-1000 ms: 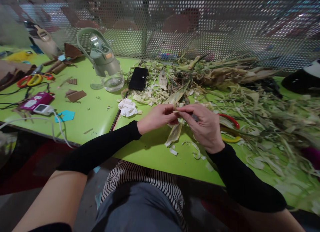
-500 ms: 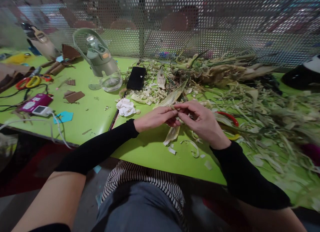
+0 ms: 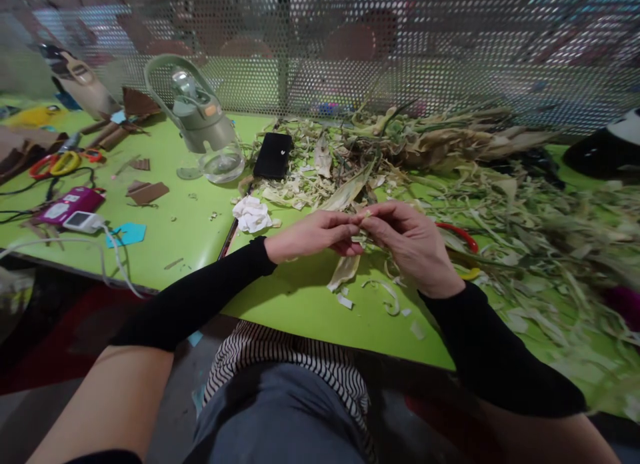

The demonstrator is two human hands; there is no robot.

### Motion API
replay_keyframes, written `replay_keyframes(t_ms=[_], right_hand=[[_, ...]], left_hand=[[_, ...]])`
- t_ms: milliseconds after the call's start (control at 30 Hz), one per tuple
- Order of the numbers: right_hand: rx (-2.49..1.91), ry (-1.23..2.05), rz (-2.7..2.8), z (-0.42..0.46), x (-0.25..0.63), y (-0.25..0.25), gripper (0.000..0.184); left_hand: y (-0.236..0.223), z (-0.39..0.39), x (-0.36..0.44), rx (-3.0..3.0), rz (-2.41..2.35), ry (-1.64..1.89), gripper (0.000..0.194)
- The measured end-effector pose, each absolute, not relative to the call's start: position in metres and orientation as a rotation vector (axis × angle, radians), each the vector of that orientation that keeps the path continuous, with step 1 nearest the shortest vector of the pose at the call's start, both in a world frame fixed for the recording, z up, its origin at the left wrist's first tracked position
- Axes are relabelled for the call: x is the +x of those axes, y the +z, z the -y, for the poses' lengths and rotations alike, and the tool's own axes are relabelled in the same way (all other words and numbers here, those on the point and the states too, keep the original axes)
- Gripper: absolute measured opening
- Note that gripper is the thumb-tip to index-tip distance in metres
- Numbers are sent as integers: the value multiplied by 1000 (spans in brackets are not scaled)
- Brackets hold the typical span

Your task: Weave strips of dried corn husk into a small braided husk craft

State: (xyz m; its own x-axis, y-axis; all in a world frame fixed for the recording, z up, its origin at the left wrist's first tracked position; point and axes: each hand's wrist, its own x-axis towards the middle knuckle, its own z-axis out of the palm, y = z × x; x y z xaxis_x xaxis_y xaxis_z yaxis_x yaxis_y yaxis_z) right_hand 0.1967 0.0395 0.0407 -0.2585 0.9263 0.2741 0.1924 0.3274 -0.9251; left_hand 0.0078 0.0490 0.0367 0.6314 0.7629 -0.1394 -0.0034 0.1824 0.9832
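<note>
Over the table's front part, my left hand [image 3: 316, 235] and my right hand [image 3: 414, 243] meet fingertip to fingertip. A small pale green scrap of husk [image 3: 367, 214] shows between the pinched thumbs and forefingers; most of it is hidden by the fingers. Just beneath the left fingers lies a wider pale husk strip [image 3: 344, 272]. Behind both hands spreads a heap of dry husks and shreds [image 3: 430, 147]. The red handle of a tool [image 3: 463, 236] lies to the right of my right hand, partly under shreds.
A black phone [image 3: 273, 155] and crumpled white tissue [image 3: 251, 215] lie left of the heap. Further left stand a water bottle [image 3: 205, 127], scissors [image 3: 65, 163], a magenta device [image 3: 70, 206] with cables and brown scraps [image 3: 149, 193]. A perforated metal screen [image 3: 320, 57] closes the back.
The joined fingertips have shifted slightly right, and the pale green scrap between them shows more clearly. My right fingers have curled in more. The things on the table have not moved.
</note>
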Motion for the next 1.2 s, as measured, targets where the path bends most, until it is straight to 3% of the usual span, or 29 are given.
replay_keyframes(t_ms=[200,367,533,867,1067,1200], right_hand=[[-1009,981,1772,-39,200,47,24],[-959,671,2099,-36,204,61,8],[-874,496,2284,-37,206,67,10],[-858,436,2335,-38,209,67,10],[-1027,709,1977,-37,203,52,15],[-1056,686,1901,-37,201,49,16]], left_hand=[[43,-46,2,1181,-714,586,12],[46,-46,0,1159,-704,525,13],[45,-48,0,1170,-741,498,13],[43,-45,3,1128,-767,508,12],[43,-39,8,1077,-743,514,11],[43,-39,9,1060,-734,504,12]])
